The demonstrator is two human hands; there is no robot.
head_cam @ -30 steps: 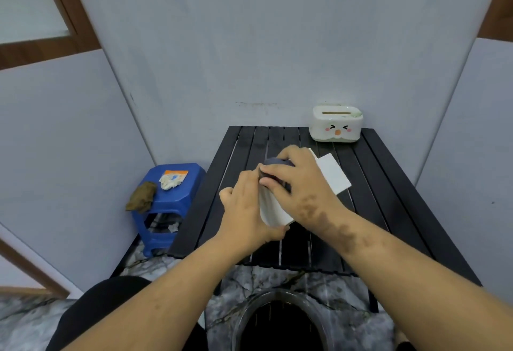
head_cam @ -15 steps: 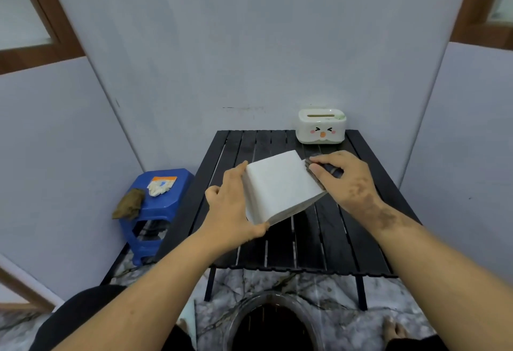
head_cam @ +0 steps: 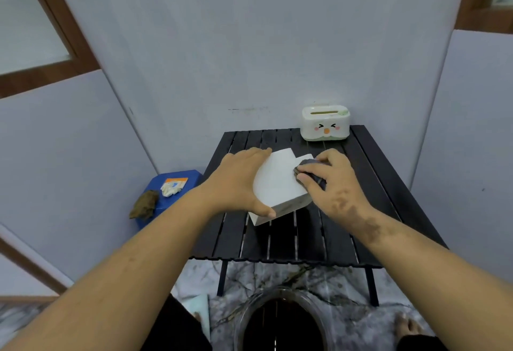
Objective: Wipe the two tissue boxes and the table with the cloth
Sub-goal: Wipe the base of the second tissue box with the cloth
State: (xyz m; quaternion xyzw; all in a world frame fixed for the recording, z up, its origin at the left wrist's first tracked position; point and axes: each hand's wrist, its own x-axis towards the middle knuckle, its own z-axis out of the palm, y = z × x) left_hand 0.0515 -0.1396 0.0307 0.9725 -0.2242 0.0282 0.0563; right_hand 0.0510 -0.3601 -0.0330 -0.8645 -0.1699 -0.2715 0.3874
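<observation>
The plain white tissue box [head_cam: 277,184], lifted half a second ago, now rests mid-frame on the black slatted table [head_cam: 374,184]; left hand [head_cam: 238,184] clasps it, right hand [head_cam: 330,181] presses the dark cloth [head_cam: 308,174] against its right side; 1 box being wiped

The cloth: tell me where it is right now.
In the head view the dark cloth is bunched under the right hand, pressed against the right side of the plain white tissue box that the left hand steadies mid-table.
</observation>
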